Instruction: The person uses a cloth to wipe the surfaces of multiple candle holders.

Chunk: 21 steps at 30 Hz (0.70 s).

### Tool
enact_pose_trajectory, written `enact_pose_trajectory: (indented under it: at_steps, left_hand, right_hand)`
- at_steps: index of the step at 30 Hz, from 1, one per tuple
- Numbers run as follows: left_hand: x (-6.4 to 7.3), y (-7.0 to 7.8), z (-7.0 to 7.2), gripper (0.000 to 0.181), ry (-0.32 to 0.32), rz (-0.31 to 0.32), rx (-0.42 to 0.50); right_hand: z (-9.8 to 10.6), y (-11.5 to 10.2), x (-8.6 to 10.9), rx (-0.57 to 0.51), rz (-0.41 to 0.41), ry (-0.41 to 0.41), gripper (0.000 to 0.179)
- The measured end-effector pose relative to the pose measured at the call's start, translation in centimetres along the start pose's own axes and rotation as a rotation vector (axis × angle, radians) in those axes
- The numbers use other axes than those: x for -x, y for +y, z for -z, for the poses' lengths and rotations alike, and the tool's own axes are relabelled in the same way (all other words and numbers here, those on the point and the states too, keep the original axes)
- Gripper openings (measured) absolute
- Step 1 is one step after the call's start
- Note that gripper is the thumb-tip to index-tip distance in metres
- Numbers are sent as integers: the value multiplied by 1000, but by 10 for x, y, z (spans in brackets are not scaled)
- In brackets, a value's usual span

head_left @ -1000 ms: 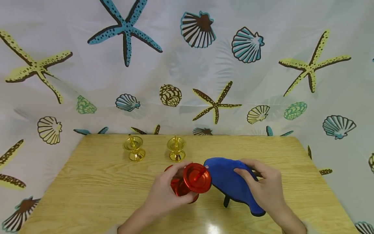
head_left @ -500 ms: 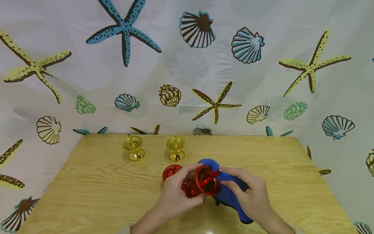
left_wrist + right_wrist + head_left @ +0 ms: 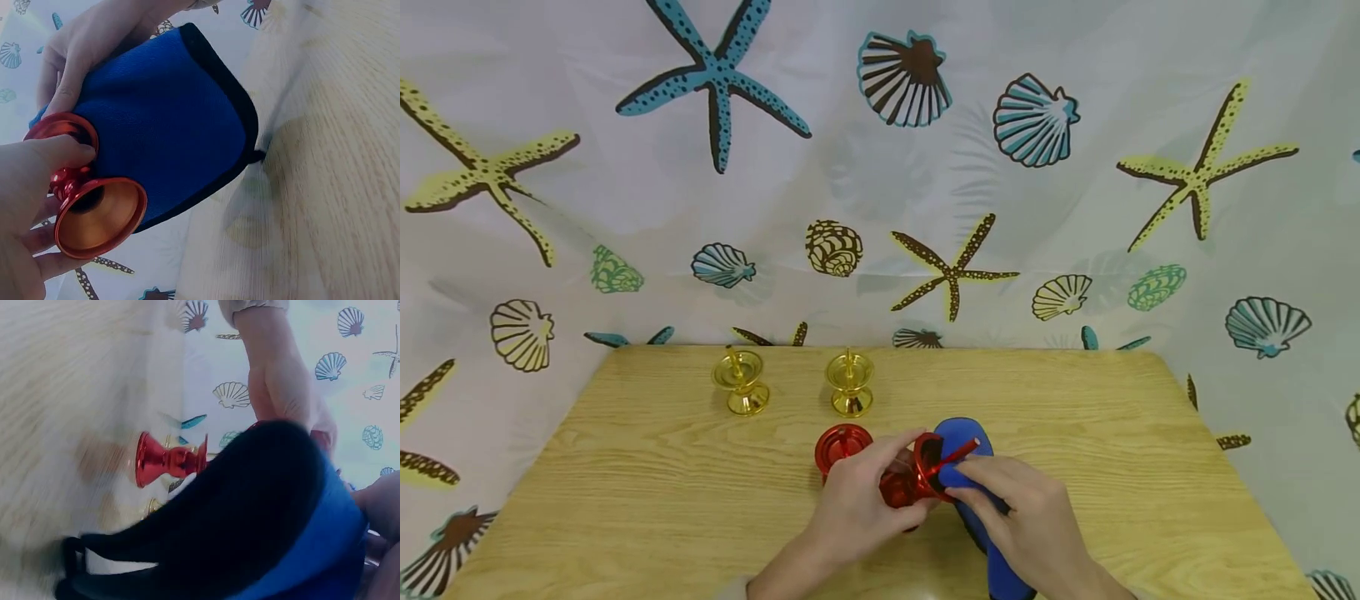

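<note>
1. The left hand (image 3: 857,504) is wrapped around a shiny red metal candle holder (image 3: 917,477), its thumb across the narrow stem and its fingers curled beneath.
2. The right hand (image 3: 1037,508) pinches a blue cloth piece with black edging (image 3: 169,125) between thumb and fingers, bringing part of it against the rim of the holder's dish.
3. The held candle holder is up off the table between the two hands, tilted so that its dish leans toward the right hand. A slim red rod with a pale tip slants out of the dish. The finish is mirror-like and deep red; the flared base is hollow, and its inside glows orange-gold in the left wrist view.
4. The blue cloth hangs down below the right hand. It has a smooth, soft-looking face, a thick black border and a small black tab.
5. Just beyond the left hand, a second shiny red metal candle holder (image 3: 842,446) stands upright.
6. Farther back, two polished gold metal candle holders (image 3: 739,383) (image 3: 850,385) stand upright side by side, apart from each other.
7. All three rest on a pale wood-grain table (image 3: 647,467), backed by a white curtain printed with starfish and shells (image 3: 820,175).
</note>
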<state>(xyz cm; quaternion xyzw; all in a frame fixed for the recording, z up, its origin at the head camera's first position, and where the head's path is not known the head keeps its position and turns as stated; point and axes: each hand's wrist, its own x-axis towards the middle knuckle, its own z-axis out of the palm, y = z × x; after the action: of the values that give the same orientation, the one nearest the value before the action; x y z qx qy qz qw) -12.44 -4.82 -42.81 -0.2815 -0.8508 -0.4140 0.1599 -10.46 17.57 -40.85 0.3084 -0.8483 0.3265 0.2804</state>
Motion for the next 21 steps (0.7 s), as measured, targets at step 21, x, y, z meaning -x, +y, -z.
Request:
enact_pose_trajectory:
  at_steps: [21]
  left_hand:
    - [7,3,-3,80,107,-108,-304]
  right_hand:
    - [-2,-33,1,-49,-152,-89,30]
